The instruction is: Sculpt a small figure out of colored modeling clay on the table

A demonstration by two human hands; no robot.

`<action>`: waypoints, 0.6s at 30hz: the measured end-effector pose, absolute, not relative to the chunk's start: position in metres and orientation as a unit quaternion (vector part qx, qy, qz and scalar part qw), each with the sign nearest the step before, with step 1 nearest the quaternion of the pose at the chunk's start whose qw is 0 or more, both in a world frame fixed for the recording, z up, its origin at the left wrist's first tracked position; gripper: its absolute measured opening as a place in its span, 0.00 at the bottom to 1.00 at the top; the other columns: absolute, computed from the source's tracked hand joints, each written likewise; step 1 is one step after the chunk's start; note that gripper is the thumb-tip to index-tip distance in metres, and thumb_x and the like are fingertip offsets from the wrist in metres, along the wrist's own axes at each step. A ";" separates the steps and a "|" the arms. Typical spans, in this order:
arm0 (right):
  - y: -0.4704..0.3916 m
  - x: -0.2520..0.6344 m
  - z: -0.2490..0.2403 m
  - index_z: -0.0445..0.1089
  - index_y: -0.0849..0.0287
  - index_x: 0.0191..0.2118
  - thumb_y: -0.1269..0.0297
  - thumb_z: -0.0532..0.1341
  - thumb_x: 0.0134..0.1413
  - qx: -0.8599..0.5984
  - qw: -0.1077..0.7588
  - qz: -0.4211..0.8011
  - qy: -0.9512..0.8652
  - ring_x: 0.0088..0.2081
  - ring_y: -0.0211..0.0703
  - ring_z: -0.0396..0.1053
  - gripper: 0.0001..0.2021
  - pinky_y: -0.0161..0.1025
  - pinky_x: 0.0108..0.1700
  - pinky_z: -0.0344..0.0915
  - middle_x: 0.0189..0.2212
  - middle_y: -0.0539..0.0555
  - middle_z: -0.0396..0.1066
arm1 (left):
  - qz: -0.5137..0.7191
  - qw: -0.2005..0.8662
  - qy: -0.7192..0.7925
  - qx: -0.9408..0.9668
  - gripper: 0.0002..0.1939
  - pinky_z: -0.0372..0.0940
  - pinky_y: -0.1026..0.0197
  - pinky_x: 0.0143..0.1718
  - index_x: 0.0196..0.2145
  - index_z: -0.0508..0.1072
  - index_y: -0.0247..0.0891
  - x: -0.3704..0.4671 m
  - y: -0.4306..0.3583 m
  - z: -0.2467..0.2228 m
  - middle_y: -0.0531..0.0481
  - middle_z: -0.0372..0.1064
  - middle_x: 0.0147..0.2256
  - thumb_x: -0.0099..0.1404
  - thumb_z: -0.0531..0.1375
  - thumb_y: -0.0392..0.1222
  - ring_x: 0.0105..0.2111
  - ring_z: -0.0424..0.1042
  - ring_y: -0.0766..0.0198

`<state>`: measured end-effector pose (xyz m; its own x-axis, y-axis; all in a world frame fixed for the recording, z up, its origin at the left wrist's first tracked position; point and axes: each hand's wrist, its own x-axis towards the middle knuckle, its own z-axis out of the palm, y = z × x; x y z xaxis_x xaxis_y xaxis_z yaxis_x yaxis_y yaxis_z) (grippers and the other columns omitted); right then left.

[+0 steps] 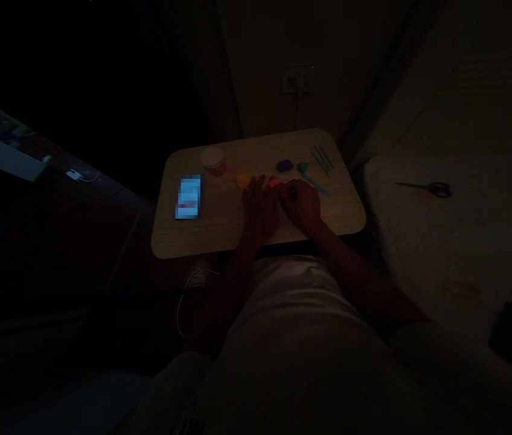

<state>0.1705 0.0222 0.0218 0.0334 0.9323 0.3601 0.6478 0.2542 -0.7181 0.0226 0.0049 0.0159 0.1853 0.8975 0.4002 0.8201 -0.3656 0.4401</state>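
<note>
The scene is very dark. On a small wooden table (220,232), my left hand (260,211) rests with its fingers stretched out, beside a red lump of modelling clay (275,181). My right hand (302,205) is closed, its fingertips pinched at the red clay; the grip itself is partly hidden. An orange lump of clay (243,180) lies by my left fingertips. Beyond my hands are a purple lump (284,165) and a green lump (303,167). A light-blue modelling tool (316,185) lies just past my right hand.
Several thin sticks or tools (323,159) lie at the table's back right. A tub (214,161) and a lit phone (188,197) are on the left side. Scissors (437,190) lie on a pale surface to the right. A wall socket (298,80) has a cable plugged in.
</note>
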 end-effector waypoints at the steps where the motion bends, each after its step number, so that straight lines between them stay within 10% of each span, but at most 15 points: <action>1: 0.022 0.171 0.021 0.73 0.55 0.35 0.62 0.63 0.58 -0.586 0.417 0.170 -0.674 0.36 0.50 0.70 0.04 0.45 0.39 0.64 0.36 0.57 0.77 | 0.307 0.066 0.559 0.768 0.22 0.43 0.29 0.71 0.63 0.69 0.44 0.022 0.005 0.016 0.36 0.53 0.72 0.76 0.50 0.43 0.74 0.45 0.40; 18: 0.024 0.170 0.021 0.73 0.55 0.36 0.62 0.63 0.59 -0.587 0.417 0.175 -0.672 0.35 0.50 0.71 0.04 0.45 0.38 0.64 0.36 0.57 0.77 | 0.311 0.069 0.562 0.764 0.23 0.42 0.30 0.72 0.64 0.68 0.44 0.023 0.004 0.017 0.38 0.54 0.71 0.74 0.51 0.40 0.74 0.46 0.41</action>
